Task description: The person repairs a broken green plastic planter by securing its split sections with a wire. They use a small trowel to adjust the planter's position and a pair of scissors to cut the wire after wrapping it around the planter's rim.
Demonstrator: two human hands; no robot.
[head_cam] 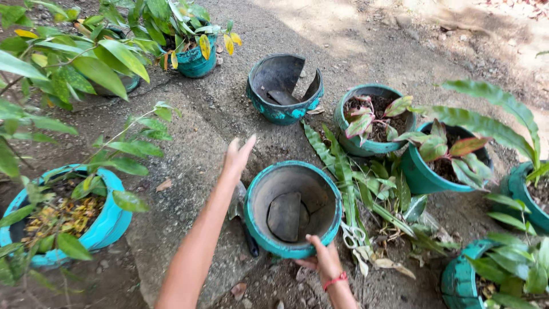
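Note:
An empty teal pot stands on the ground in front of me, with a dark flat shard lying inside on its bottom. My right hand, with a red band at the wrist, grips the pot's near rim. My left hand is stretched out above the ground left of the pot, fingers straight and apart, holding nothing. A dark trowel lies on the ground under my left forearm, against the pot's left side.
A broken teal pot sits further back. Planted teal pots stand at right and at left. Long cut leaves and white-handled scissors lie right of the empty pot.

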